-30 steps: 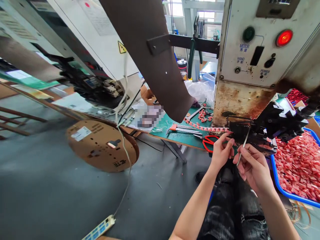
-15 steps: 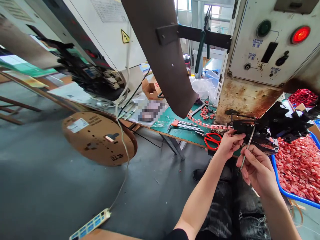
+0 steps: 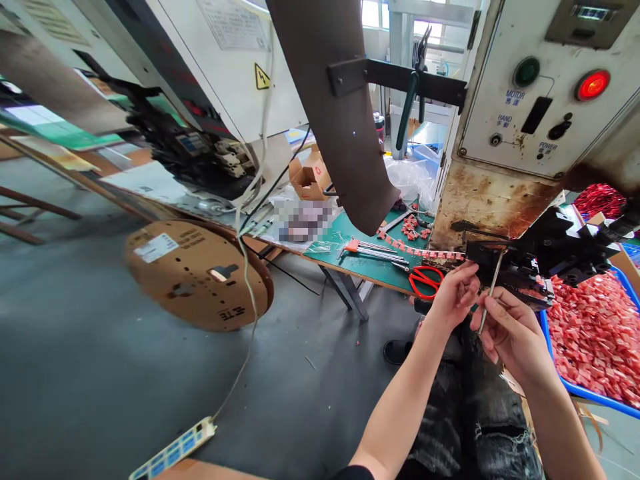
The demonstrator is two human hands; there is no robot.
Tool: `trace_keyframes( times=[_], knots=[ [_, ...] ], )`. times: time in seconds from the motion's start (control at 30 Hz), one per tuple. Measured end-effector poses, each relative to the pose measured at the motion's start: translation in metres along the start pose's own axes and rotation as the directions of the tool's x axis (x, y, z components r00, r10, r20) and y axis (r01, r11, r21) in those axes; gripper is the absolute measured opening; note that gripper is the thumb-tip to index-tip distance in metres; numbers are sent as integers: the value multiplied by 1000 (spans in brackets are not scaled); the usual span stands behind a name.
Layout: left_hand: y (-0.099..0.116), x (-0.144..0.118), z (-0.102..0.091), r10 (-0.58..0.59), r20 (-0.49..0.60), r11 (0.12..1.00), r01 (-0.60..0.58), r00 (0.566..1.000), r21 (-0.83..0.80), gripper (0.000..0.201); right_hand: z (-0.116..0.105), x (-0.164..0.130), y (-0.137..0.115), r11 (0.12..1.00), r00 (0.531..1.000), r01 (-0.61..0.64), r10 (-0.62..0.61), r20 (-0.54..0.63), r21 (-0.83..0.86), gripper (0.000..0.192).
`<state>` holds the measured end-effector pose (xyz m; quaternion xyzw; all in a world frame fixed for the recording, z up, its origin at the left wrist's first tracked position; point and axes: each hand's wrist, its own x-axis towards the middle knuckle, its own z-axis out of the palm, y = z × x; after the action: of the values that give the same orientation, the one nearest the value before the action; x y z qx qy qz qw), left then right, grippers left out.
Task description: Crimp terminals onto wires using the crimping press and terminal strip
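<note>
Right hand — fingers pinching thin metal rod, tip at black applicator; left hand — fingers pinching red terminal strip beside it

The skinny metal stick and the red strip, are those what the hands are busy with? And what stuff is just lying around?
In use:
- right hand holding a thin metal tool
- left hand at the strip of red terminals
- black applicator block that the tool pokes into

Lying about:
- red scissors
- hex keys
- cardboard reel
- power strip
- blue tray of red terminals
</note>
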<state>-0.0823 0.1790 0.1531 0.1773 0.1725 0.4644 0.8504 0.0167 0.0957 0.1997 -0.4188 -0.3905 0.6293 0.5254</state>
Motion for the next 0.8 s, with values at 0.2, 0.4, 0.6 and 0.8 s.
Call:
trace_keyframes(
  times=[0.2,0.4,0.6,0.8],
  knots=[
    [-1,3,-4,25,-9,999,-26,1000,-46,31,-2,4,4,1000,999,23,-23,-30,-4,30],
    [0,6,-11,10,24,995,-8,1000,-96,16,0,12,6,998,997,59,-57,-45,35,30],
    [0,9,-19,-4,41,989,10,999,-145,14,-1,12,5,997,998,50,-47,-50,60,28],
    [2,10,-26,-12,71,987,24,997,-162,14,2,13,7,993,996,45,-37,-80,109,27]
  ],
)
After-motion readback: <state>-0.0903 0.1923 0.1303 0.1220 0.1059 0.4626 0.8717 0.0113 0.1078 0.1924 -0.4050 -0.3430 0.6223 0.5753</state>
